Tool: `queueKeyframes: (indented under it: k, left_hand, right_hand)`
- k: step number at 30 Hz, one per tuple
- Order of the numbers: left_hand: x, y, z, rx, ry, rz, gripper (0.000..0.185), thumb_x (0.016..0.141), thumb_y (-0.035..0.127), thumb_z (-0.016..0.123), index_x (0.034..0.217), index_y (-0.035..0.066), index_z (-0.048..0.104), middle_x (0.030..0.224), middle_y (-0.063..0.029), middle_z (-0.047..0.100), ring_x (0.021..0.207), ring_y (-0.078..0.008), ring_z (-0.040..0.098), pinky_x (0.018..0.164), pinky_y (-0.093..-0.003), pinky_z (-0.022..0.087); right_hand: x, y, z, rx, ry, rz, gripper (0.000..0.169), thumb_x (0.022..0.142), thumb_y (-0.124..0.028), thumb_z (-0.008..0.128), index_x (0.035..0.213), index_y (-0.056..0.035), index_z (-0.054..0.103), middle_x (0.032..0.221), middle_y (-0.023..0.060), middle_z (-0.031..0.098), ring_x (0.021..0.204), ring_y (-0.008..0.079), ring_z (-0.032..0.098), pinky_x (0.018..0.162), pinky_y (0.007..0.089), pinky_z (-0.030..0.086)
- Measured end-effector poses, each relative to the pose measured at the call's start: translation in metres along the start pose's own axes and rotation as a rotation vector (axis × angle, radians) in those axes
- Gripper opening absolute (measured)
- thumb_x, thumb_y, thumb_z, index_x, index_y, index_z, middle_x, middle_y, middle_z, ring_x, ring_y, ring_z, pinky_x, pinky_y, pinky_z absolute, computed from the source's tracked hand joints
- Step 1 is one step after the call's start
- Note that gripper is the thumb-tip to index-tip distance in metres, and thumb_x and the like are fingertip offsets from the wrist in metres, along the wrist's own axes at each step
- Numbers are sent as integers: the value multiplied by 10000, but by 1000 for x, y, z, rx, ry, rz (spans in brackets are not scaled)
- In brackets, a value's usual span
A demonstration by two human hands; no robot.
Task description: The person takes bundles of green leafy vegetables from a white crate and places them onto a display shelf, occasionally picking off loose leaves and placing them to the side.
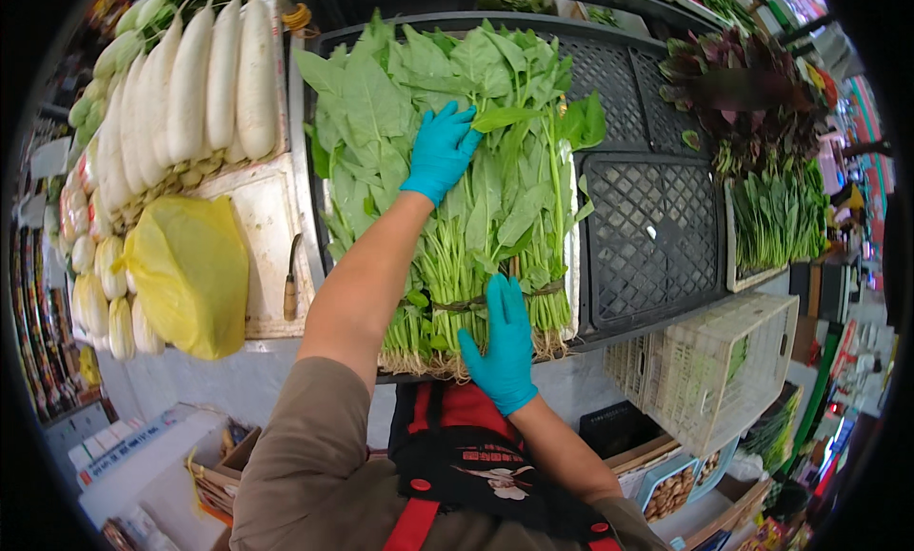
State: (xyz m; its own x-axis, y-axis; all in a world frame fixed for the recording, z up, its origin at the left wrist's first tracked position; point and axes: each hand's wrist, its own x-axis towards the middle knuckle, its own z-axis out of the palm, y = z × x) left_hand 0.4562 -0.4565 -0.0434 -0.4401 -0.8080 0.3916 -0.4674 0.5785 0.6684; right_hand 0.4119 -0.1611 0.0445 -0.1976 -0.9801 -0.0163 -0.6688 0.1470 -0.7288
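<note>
Leafy green vegetables (371, 115) lie in bunches in front of me, leaves away from me and rooted stems near the front edge. My left hand (440, 151), in a teal glove, rests on the upper leaves with its fingers slightly spread. Lower down, my right hand (500, 344), gloved the same way, lies against the stems beside a dark tie band (460, 304), thumb apart from the fingers. Neither hand is closed around a bunch. Part of a white tray (571, 251) shows at the right side of the greens.
White radishes (189, 87), a yellow plastic bag (189, 272) and a wooden-handled curved knife (290, 294) lie on the left. At right are black plastic crates (650, 237), red-purple leafy greens (750, 101) and another green bunch (775, 215). A pale plastic crate (721, 365) stands below.
</note>
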Motion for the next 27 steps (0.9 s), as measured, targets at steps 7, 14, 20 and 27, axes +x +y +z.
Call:
queueKeyframes:
  k: [7, 14, 20, 27]
  left_hand:
    - [-99, 74, -173, -561, 475, -301, 334, 980, 227, 506, 1211, 6, 601, 1164, -115, 640, 1008, -170, 617, 906, -309, 464]
    - [-505, 89, -262, -293, 1130, -1305, 429, 987, 343, 469, 1000, -33, 674, 906, -72, 642, 777, -141, 555, 716, -306, 443]
    - [-794, 111, -115, -664, 1512, -2006, 254, 933, 269, 471, 1024, 60, 582, 816, -90, 635, 608, -247, 571, 545, -394, 451]
    - [-717, -110, -175, -577, 729, -1851, 460, 883, 575, 480, 925, 135, 606, 800, -76, 619, 633, -229, 543, 569, -395, 415]
  right_hand:
    - [80, -37, -4, -273, 13, -388, 739, 857, -284, 586, 1438, 41, 266, 1496, 266, 220, 1384, 468, 175, 1114, 540, 185]
    - [126, 41, 92, -581, -10, -505, 784, 903, -430, 534, 1461, 24, 223, 1525, 228, 190, 1420, 390, 146, 1137, 521, 135]
    - [115, 45, 66, -485, -30, -568, 661, 921, -276, 584, 1445, 2, 292, 1515, 199, 240, 1407, 375, 196, 1132, 474, 202]
    - [11, -1, -20, -33, 56, -97, 503, 986, -183, 482, 1437, -22, 330, 1489, 136, 332, 1382, 256, 298, 1118, 377, 271]
